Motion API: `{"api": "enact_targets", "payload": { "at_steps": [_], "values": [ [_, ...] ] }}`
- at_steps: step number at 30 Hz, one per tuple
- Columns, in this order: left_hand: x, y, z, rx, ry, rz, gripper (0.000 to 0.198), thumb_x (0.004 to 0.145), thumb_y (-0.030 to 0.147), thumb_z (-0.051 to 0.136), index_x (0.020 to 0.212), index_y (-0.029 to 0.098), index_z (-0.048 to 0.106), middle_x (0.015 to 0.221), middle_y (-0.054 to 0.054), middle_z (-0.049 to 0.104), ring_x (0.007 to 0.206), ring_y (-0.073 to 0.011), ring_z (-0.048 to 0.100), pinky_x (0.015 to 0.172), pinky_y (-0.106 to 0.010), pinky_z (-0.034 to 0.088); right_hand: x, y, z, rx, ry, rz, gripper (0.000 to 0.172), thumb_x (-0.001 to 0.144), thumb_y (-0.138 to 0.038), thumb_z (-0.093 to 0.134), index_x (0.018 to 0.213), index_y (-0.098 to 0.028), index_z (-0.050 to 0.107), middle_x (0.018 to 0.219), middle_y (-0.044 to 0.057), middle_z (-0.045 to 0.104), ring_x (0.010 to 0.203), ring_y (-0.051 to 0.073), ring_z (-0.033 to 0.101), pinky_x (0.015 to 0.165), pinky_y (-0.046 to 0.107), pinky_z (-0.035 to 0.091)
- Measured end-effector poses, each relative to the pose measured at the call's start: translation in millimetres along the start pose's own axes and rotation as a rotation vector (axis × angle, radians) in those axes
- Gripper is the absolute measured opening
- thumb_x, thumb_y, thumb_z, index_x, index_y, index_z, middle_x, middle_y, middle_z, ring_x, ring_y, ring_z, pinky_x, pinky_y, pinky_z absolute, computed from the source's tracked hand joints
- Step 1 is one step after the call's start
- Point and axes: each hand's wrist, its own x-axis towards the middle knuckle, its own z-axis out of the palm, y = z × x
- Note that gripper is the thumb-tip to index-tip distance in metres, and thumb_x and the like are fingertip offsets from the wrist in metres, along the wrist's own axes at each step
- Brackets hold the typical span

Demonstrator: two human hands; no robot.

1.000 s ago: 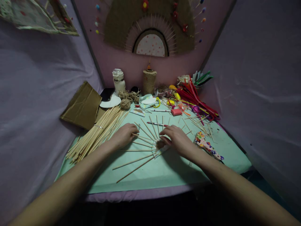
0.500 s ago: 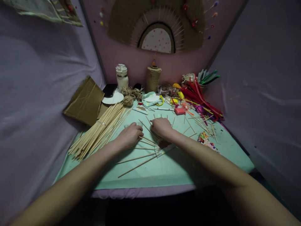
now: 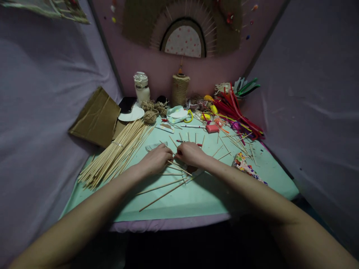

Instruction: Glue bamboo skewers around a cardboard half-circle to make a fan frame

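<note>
My left hand (image 3: 160, 160) is closed, its fingertips pinching a thin wooden stick (image 3: 182, 169) that slants toward the brown centre piece (image 3: 192, 170). Close beside it, almost fingertip to fingertip, my right hand (image 3: 191, 154) is closed too; its fingers hide whatever they hold among the sticks. Several more sticks (image 3: 162, 201) fan outward from the centre piece, which my right hand and wrist partly cover. Just beyond my right knuckles a red pen (image 3: 189, 142) lies across some stick ends. A clear patterned strip (image 3: 156, 146) rests behind my left hand.
A bound bundle of sticks (image 3: 117, 153) and folded cardboard (image 3: 95, 117) are at left. Along the back stand a bottle (image 3: 142, 87), twine balls (image 3: 150, 116) and a twine spool (image 3: 180, 89). Red strips (image 3: 235, 112), a pink block (image 3: 212, 128) and floral fabric (image 3: 246, 168) are at right.
My right hand has moved down and left, close to my left fingertips. The red pen, earlier mostly hidden at my right fingers, now shows at full length beyond that hand. The view has shifted slightly.
</note>
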Motion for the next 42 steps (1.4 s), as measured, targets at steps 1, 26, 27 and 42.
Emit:
{"api": "enact_targets", "payload": {
  "at_steps": [1, 26, 27, 42],
  "values": [
    [0, 1, 0.5, 0.003, 0.001, -0.002, 0.022, 0.087, 0.018, 0.051, 0.082, 0.020, 0.072, 0.096, -0.007, 0.067, 0.088, -0.0219, 0.049, 0.076, -0.034, 0.039, 1, -1, 1, 0.004, -0.002, 0.007, 0.028, 0.087, -0.034, 0.050, 0.087, -0.016, 0.072, 0.090, 0.012, 0.072, 0.083, 0.023, 0.064, 0.067, 0.028, 0.040],
    [53, -40, -2.3, -0.136, -0.105, 0.065, 0.014, 0.083, 0.018, 0.053, 0.086, 0.016, 0.067, 0.087, -0.005, 0.065, 0.079, -0.0161, 0.056, 0.071, -0.024, 0.040, -192, 152, 30, 0.074, 0.215, 0.398, 0.036, 0.077, -0.046, 0.055, 0.099, -0.017, 0.062, 0.099, 0.017, 0.065, 0.091, 0.031, 0.062, 0.082, 0.043, 0.047],
    [53, -38, -4.3, -0.135, -0.120, 0.054, 0.015, 0.083, 0.017, 0.053, 0.087, 0.016, 0.067, 0.086, -0.004, 0.065, 0.078, -0.0159, 0.057, 0.070, -0.024, 0.039, -191, 147, 30, 0.097, 0.234, 0.371, 0.036, 0.078, -0.046, 0.054, 0.100, -0.018, 0.062, 0.099, 0.016, 0.065, 0.092, 0.031, 0.061, 0.082, 0.043, 0.048],
    [58, -46, 7.4, -0.249, -0.088, 0.104, 0.017, 0.082, 0.027, 0.057, 0.082, 0.015, 0.070, 0.080, -0.005, 0.068, 0.076, -0.0158, 0.060, 0.071, -0.023, 0.041, -174, 157, 52, 0.168, 0.229, 0.530, 0.059, 0.074, -0.046, 0.059, 0.120, -0.010, 0.053, 0.095, 0.016, 0.067, 0.081, 0.028, 0.064, 0.070, 0.037, 0.049]
  ]
}}
